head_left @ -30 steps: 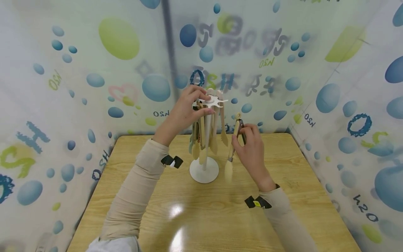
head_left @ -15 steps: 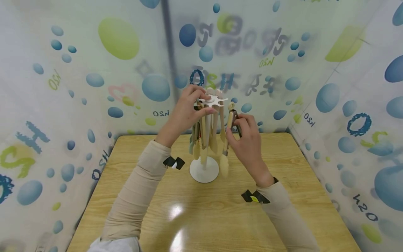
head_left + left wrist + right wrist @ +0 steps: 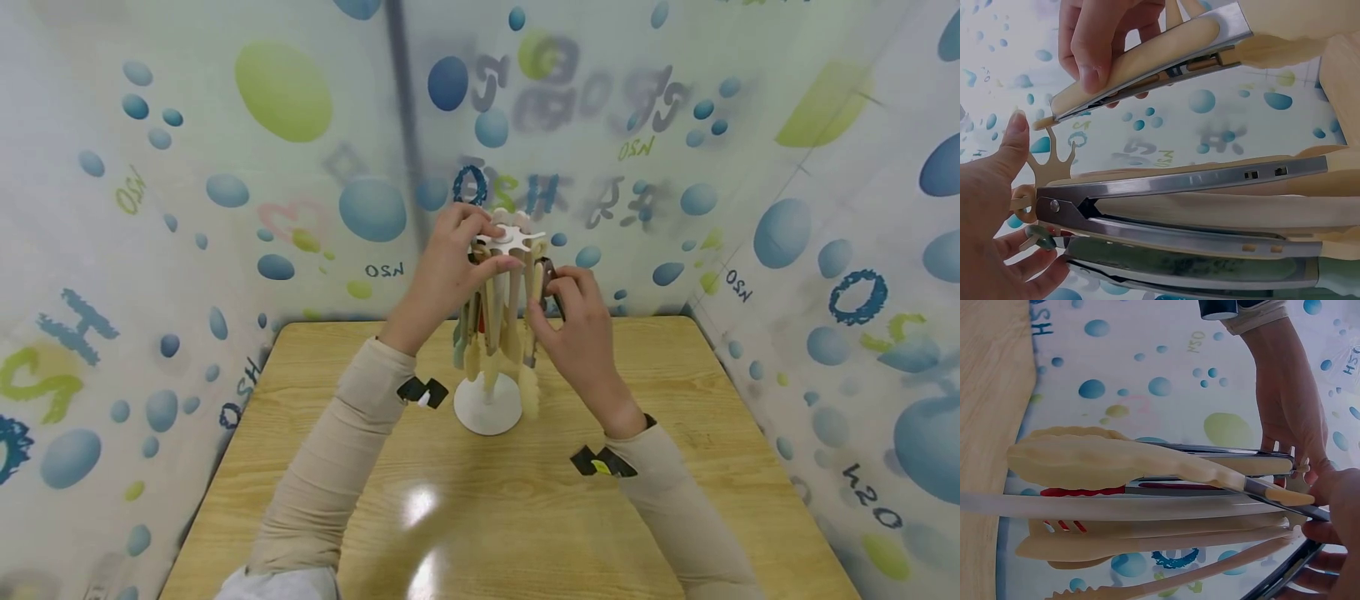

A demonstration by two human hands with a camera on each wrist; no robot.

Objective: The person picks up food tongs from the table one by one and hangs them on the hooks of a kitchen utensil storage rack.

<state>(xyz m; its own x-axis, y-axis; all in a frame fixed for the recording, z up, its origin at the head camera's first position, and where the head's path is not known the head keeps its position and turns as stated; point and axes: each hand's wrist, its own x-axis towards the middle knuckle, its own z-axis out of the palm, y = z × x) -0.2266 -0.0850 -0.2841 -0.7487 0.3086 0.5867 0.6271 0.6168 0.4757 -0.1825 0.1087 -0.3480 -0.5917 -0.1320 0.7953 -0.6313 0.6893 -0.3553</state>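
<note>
My right hand (image 3: 581, 333) grips a pair of cream-and-metal tongs (image 3: 1166, 56) by the handle. Their cream head (image 3: 1079, 462) hangs downward, and their ring end is right at a prong on the right of a white utensil stand (image 3: 487, 412). My left hand (image 3: 442, 267) holds that stand's pronged top, thumb low and fingers over the hub. Below the left hand hang another pair of cream tongs (image 3: 1185, 187) and green tongs (image 3: 1191, 259). Beige spatula-like utensils (image 3: 1147, 534) hang around the pole.
The stand's round base rests on a wooden table (image 3: 637, 517), toward its back edge. Walls with a printed bubble pattern (image 3: 371, 208) enclose the table behind and at both sides. A red-edged utensil (image 3: 1082, 492) hangs among the others.
My right hand has moved left and a little up with the tongs, bringing them from beside the stand to its right-hand prongs. My left hand has stayed at the stand's top.
</note>
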